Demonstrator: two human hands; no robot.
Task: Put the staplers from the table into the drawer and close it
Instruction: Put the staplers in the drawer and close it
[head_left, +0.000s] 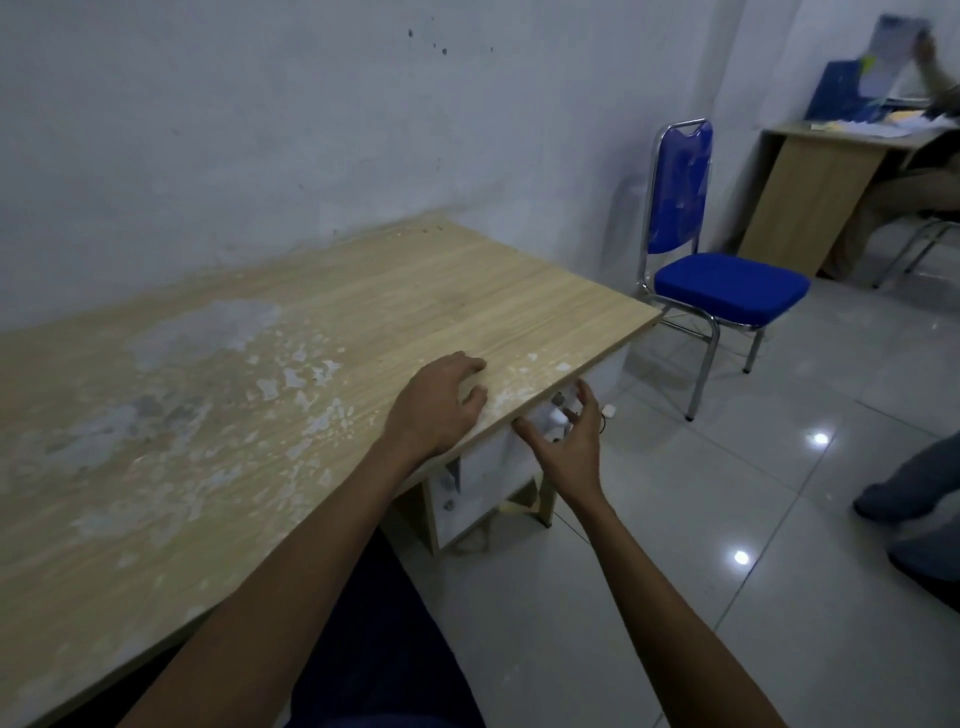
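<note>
**Staplers off the table; drawer at closing stage**

While no stapler is showing anywhere on the table (363, 312), the tabletop is lying bare apart from its worn, flaking patches, so the loading step is judged done. Left hand (436, 405) is resting flat near the table's right front edge, fingers (470, 364) loosely spread, holding nothing. Right hand (563, 441) is hovering just below that edge at the white drawer (550, 415), fingers wide and empty. Staplers are presumably lying inside, though contents are too blurred to tell. Whether the drawer is fully shut cannot be told; closing is judged the remaining step.
</note>
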